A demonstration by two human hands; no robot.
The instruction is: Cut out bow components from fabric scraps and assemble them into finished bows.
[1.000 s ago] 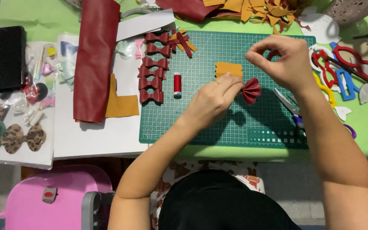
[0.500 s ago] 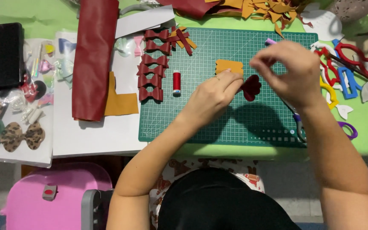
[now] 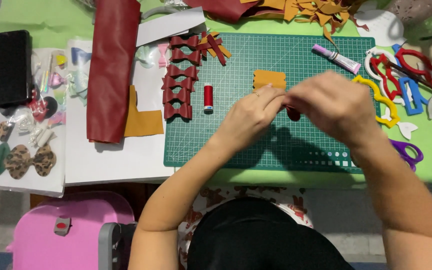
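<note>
Both hands meet over the green cutting mat [image 3: 236, 145]. My left hand [image 3: 251, 112] pinches a small dark red pleated bow piece [image 3: 293, 113], which is mostly hidden. My right hand [image 3: 333, 102] is closed over the same piece from the right, fingers curled down. Just behind the hands lies a mustard leather scrap [image 3: 269, 79]. A red thread spool [image 3: 208, 96] stands left of the hands. A column of finished dark red bows [image 3: 178, 82] lies at the mat's left edge.
A dark red leather roll [image 3: 111, 70] and a mustard sheet [image 3: 141, 120] lie left of the mat. A glue tube [image 3: 336, 58], coloured templates [image 3: 401, 80] and purple scissors [image 3: 407, 151] sit at the right. A black case [image 3: 10, 67] and leopard bows [image 3: 23, 160] are far left.
My right hand has dropped from above the bow piece and moved left, now covering it. My left hand has stayed pinched on the piece.
</note>
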